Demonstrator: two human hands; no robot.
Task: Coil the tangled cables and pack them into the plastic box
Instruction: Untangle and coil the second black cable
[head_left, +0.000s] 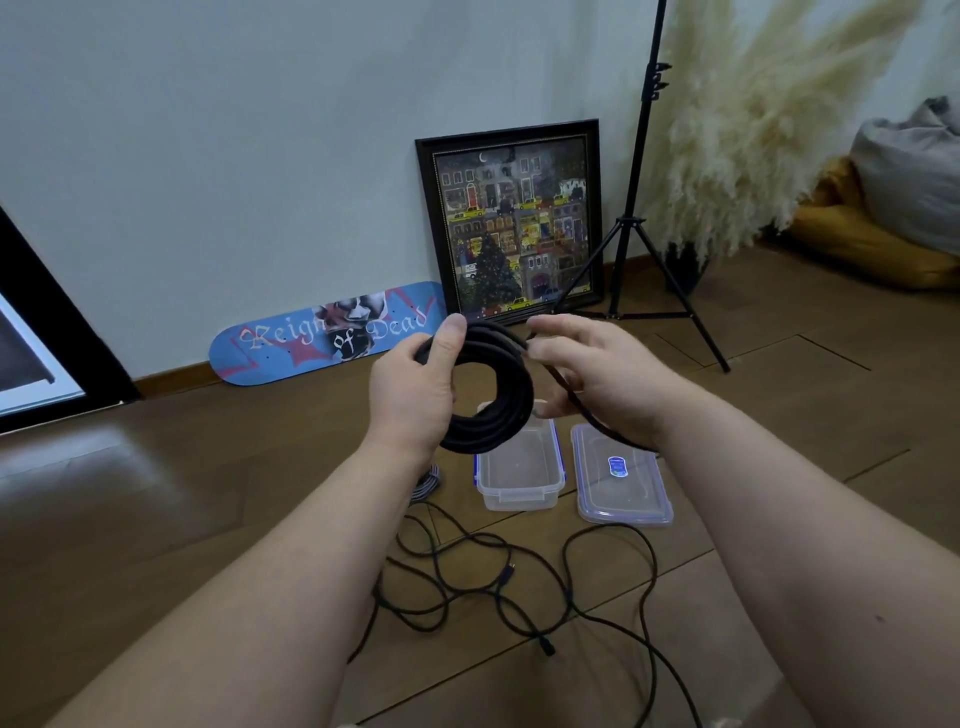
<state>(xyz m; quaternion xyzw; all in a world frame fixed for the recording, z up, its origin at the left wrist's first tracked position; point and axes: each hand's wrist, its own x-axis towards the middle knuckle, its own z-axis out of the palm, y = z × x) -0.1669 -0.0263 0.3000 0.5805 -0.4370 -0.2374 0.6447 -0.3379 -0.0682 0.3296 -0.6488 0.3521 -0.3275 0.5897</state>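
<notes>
You hold a black coiled cable (491, 405); the plastic box (519, 467) is clear with blue clips, the skateboard deck (291, 348) blue with red shapes, the floor (182, 493) brown wood.

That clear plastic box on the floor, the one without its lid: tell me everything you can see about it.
The plastic box is a small rectangular tub of clear, slightly cloudy plastic with rounded corners and blue clip latches on its rim. It stands upright and open on the wooden floor, and nothing shows inside it. Its lid, clear with a blue seal and a small blue sticker, lies flat just to the right, apart from it. The black cable coil, held in both hands, hangs in front of its far end. Nothing touches the box but the floor.
</notes>
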